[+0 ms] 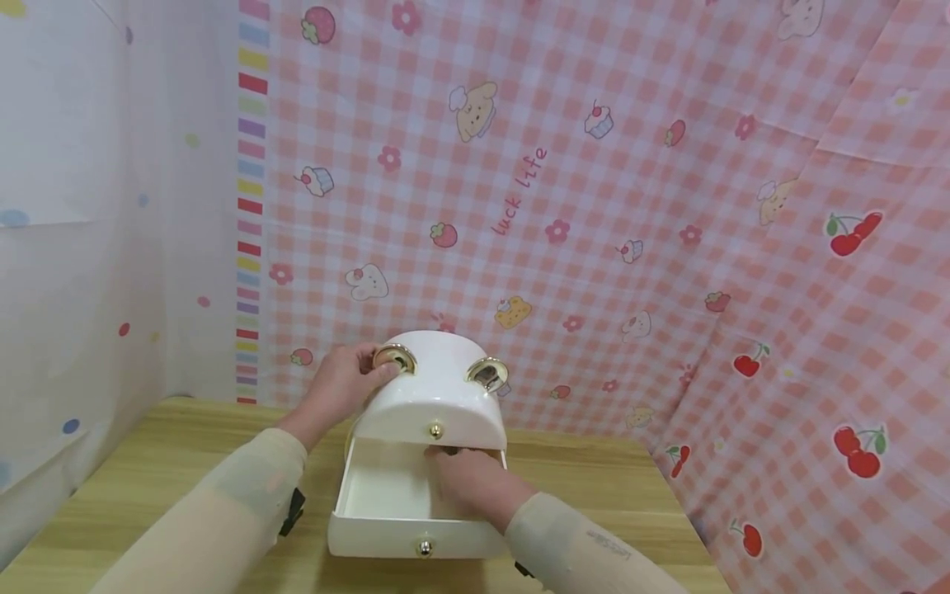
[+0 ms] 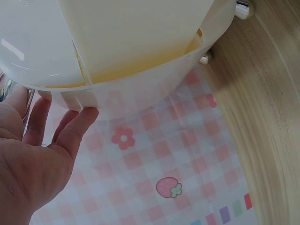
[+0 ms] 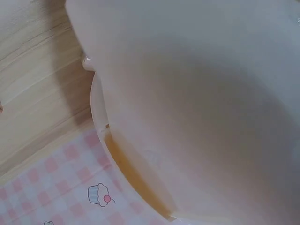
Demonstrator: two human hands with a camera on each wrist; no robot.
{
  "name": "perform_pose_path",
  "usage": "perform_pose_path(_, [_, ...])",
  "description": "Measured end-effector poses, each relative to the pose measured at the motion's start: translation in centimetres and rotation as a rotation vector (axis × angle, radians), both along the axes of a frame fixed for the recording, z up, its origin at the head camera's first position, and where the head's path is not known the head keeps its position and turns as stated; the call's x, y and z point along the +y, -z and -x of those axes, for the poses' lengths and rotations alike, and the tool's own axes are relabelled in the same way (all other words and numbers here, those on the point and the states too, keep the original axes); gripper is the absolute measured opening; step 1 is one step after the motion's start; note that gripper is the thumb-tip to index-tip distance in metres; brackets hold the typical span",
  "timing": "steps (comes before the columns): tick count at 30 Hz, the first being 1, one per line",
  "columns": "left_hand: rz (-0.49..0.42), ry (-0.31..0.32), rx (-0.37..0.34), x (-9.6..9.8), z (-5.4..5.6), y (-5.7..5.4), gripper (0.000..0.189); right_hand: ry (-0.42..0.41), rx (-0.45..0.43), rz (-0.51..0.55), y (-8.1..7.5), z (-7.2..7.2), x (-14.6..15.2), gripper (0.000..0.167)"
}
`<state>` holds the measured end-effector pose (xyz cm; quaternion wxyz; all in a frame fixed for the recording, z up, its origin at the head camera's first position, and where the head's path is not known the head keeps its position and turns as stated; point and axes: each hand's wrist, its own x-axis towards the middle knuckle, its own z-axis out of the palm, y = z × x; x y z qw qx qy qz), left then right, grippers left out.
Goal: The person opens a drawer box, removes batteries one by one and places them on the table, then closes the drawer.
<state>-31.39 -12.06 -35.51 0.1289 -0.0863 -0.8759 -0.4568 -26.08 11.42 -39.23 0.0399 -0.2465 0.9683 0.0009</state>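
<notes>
A white storage box with a rounded top stands on the table, with gold rings on its upper left and right. My left hand grips its upper left edge beside the left ring; in the left wrist view the fingers curl over the back rim. Below the upper drawer, the lower drawer is pulled out. My right hand reaches into its right side, fingertips partly hidden below the upper drawer. Something small and dark shows at the fingertips; I cannot tell whether they hold it.
Gold knobs mark the drawer fronts. The wooden table runs under the box and both forearms. Close behind hangs a pink checked cloth, with more cherry-print cloth on the right and a pale dotted sheet on the left.
</notes>
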Motion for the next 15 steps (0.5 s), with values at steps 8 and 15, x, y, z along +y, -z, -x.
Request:
perform_pose_path(8, [0.004, 0.000, -0.011, 0.0, 0.0, 0.0, 0.021, -0.080, 0.115, -0.133, 0.4, 0.2, -0.6, 0.034])
perform_pose_path(15, [0.008, -0.004, -0.011, 0.0, 0.1, 0.0, 0.022, -0.098, 0.140, -0.135, 1.1, 0.6, -0.3, 0.027])
